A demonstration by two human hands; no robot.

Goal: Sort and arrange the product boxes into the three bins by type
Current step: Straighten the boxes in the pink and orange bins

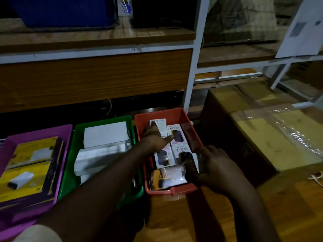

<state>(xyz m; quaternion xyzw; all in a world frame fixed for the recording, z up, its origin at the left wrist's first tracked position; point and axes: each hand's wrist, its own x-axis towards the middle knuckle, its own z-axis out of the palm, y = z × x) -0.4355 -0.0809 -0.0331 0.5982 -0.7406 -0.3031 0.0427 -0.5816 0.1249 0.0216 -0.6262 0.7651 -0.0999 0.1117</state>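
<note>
Three bins stand side by side on a wooden surface. The purple bin (pixel 66 137) on the left holds yellow product boxes (pixel 31 173). The green bin (pixel 76 142) in the middle holds plain white boxes (pixel 104 133). The red bin (pixel 190 119) on the right holds several white "Halley 20K" boxes (pixel 176 131). My left hand (pixel 155 138) reaches into the red bin, fingers spread and lying on the boxes at its back. My right hand (pixel 215 166) grips a white box (pixel 183 152) at the bin's front right corner.
A large taped cardboard carton (pixel 262 130) sits right of the red bin. Behind the bins rises a white metal rack with wooden shelves (pixel 97 39); a blue crate (pixel 66 11) stands on the upper shelf. Cables hang in the dark gap under the shelf.
</note>
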